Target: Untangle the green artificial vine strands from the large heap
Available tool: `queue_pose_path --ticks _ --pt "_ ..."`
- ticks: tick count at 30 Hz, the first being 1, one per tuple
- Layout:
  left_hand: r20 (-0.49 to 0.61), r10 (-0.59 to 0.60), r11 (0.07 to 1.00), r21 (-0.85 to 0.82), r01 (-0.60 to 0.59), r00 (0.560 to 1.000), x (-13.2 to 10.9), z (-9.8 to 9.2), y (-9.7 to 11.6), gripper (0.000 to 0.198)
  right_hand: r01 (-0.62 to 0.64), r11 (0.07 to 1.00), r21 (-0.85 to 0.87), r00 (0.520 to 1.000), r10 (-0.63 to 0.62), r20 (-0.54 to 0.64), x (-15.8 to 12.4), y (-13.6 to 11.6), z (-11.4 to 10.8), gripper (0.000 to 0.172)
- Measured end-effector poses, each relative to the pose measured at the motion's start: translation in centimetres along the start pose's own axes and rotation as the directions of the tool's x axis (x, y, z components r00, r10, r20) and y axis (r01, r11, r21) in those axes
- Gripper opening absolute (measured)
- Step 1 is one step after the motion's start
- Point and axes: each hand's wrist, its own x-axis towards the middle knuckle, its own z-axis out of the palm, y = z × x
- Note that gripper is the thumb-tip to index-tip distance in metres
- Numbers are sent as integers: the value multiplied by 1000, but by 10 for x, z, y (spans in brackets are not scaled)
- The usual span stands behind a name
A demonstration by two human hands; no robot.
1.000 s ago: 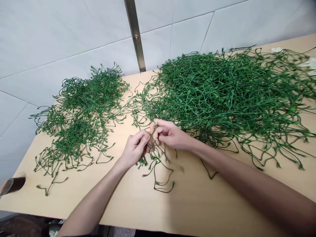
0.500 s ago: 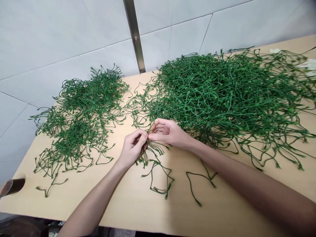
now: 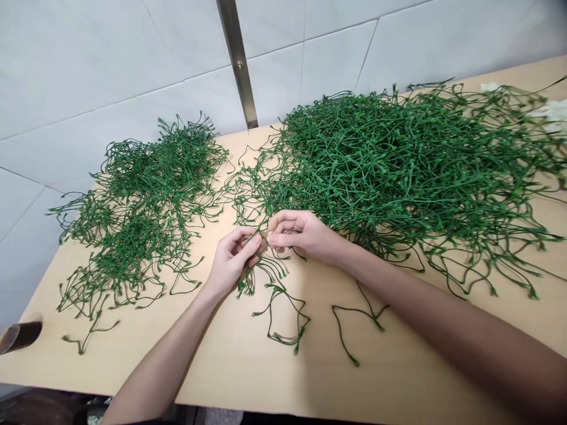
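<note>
Head view: a pale wood-grain table (image 3: pixel 248 366) set against white wall tiles, seen from above.
Left hand (image 3: pixel 233 260): fingers curled, thumb and forefinger pinched on a small cluster of green stems (image 3: pixel 270 277) at the table's middle.
Right hand (image 3: pixel 299 233): half closed, fingertips meeting the left hand's at the same cluster; it probably grips the stem tops too, though the fingers hide the contact.
Stems: thin, wiry, matte green strands with small knobbed tips, bent in loose kinks; they hang from the hands and trail onto the table.
Loose stem (image 3: pixel 354 321): one forked strand lying flat, just right of the cluster.
Large pile (image 3: pixel 398 159): a dense tangle behind the right hand.
Small pile (image 3: pixel 142 206): a flatter tangle to the left, apart from the hands.
Metal strip (image 3: pixel 237 59): a dull bronze bar on the wall.
Writing: none readable.
</note>
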Motion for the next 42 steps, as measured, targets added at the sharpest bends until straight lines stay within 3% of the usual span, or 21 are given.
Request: queue_pose_path --ticks 4,7,11,17,20,30,34,38,42 --pt "-15 37 999 -16 -37 999 -1 0 0 34 -7 991 132 1000 6 8 1 -1 -3 31" --pt "34 113 986 119 -116 993 -1 -1 -2 37 -32 990 136 999 28 32 0 -1 -4 28" --pt "48 125 960 248 -133 991 -1 -3 -6 22 -30 998 64 998 26 57 -1 -1 -4 24" --pt "11 158 946 286 -155 987 -3 -3 -4 21 109 984 -141 994 -111 -2 -2 -2 2 18" --pt "11 192 920 347 -184 981 -4 -1 0 22 149 956 -254 986 -164 -37 -3 -5 5 22" --pt "35 224 915 337 -222 974 -4 -4 -2 21 92 908 -408 983 -148 -106 -6 -4 15 22" --pt "79 234 869 430 -245 969 -3 -4 -1 21 142 807 -573 976 -209 -53 -8 -4 19 25" --pt "95 276 807 517 -285 956 -3 -5 -1 20 268 586 -765 937 -343 65 -11 -10 22 25" --pt "68 291 809 514 -284 954 -5 -5 -3 20 267 420 -867 931 -345 119 -14 -19 25 28"
